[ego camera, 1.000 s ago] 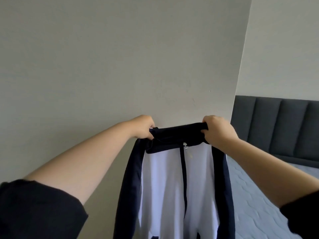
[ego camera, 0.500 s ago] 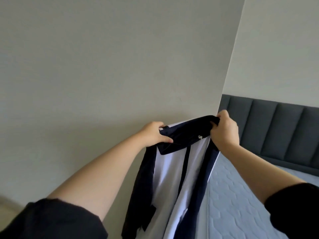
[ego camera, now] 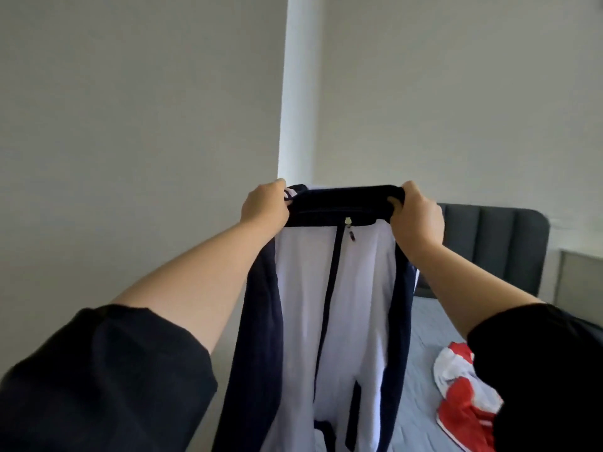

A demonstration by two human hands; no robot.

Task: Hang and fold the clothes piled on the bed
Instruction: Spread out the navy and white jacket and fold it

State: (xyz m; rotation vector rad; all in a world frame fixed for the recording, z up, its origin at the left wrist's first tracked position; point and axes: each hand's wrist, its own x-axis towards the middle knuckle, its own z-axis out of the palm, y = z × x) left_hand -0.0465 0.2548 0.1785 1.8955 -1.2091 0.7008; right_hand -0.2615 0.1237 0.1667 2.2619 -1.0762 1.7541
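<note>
jacket (ego camera: pixel 339 308): white w/ navy sides + zip, i see it hanging full length in front of me, above the bed edge
left hand (ego camera: pixel 265 205): clenched on the collar's left end
right hand (ego camera: pixel 416 216): clenched on the collar's right end
bed (ego camera: pixel 424 324): grey mattress, dark headboard (ego camera: pixel 496 246) behind
red/white garment (ego camera: pixel 466 393): crumpled on the bed, right of the jacket

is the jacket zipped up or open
Zipped up. On the jacket, held up at the collar by the left hand and right hand, the zipper pull sits at the collar.
</note>
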